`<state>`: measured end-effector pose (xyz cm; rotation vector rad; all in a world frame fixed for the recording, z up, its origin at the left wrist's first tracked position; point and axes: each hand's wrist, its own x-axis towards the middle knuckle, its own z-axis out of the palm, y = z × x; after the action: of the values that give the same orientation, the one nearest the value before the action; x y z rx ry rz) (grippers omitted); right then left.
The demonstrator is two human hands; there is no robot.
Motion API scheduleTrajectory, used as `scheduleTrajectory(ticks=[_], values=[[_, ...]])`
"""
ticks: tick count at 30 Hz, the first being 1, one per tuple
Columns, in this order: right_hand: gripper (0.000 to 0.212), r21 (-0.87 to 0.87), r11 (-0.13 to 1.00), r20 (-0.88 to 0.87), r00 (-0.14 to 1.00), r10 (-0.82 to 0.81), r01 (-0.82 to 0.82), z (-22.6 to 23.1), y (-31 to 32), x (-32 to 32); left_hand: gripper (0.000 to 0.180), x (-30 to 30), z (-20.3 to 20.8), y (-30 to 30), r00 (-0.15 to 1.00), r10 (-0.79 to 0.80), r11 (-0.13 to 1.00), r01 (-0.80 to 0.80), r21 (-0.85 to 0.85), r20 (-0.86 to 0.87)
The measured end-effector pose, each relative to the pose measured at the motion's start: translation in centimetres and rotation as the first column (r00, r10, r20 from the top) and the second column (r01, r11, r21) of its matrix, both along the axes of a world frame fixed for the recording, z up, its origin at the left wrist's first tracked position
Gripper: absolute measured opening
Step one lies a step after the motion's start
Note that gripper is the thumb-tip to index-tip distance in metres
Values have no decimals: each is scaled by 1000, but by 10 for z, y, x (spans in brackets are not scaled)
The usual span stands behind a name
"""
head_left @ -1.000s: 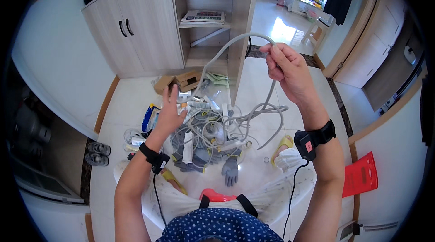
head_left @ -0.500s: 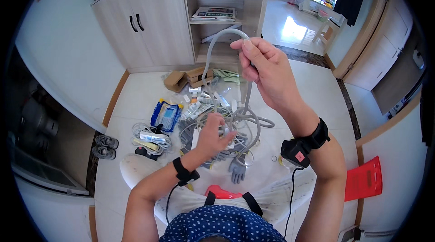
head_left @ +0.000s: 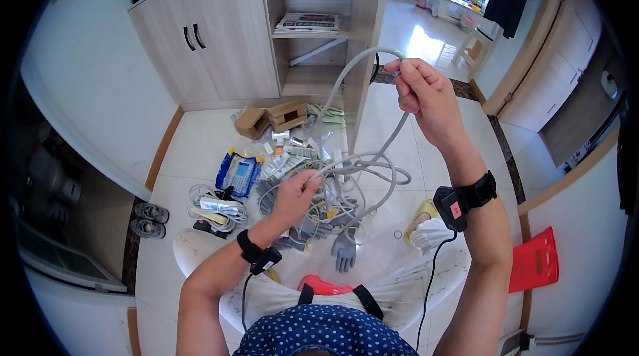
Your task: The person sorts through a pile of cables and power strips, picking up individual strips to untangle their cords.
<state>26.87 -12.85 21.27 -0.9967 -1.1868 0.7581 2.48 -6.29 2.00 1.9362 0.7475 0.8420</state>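
A long grey cable point(head_left: 342, 77) rises in a loop from a tangle on the floor. High on the right, my right hand point(head_left: 426, 93) pinches the top of that loop between thumb and fingers. Lower down, over the tangle, my left hand point(head_left: 295, 197) is closed on a strand of the same cable. Between and below my hands lie loose coils, mixed with thinner pale cords. Grey work gloves point(head_left: 344, 251) lie at the near side of the heap.
Behind the heap are open cardboard boxes point(head_left: 287, 116) and small packages. To its left sit a blue-and-yellow packet point(head_left: 238, 173) and a bundled white cord point(head_left: 216, 206). A cabinet point(head_left: 206, 36) with an open door stands at the back. A red bag point(head_left: 534, 263) is at the right.
My right hand has moved right, widening the cable loop. My left hand, spread before, has shifted slightly left and closed on the cable. The view has shifted a little.
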Motion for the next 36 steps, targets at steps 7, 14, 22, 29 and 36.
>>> scheduleTrajectory(ticks=[7, 14, 22, 29, 36], values=[[30, -27, 996, 54, 994, 90, -88, 1, -3, -4, 18, -8, 49, 3, 984, 47, 997, -56, 52, 170], [28, -57, 979, -63, 980, 191, -195, -1, -8, -19, 20, -2, 90, -3, 981, -8, 968, -40, 248, 192], [28, -97, 925, -82, 929, 361, -368, 4, -9, -71, 16, 39, 82, 5, 992, -55, 771, -29, 636, 112], [29, -100, 934, 22, 938, 347, -343, 19, -20, -80, 11, 39, 64, 6, 964, 87, 725, 112, 679, -252], [30, -70, 946, -68, 948, 311, -316, 16, -23, -58, 17, 32, 41, 28, 922, 185, 736, 100, 670, -341]])
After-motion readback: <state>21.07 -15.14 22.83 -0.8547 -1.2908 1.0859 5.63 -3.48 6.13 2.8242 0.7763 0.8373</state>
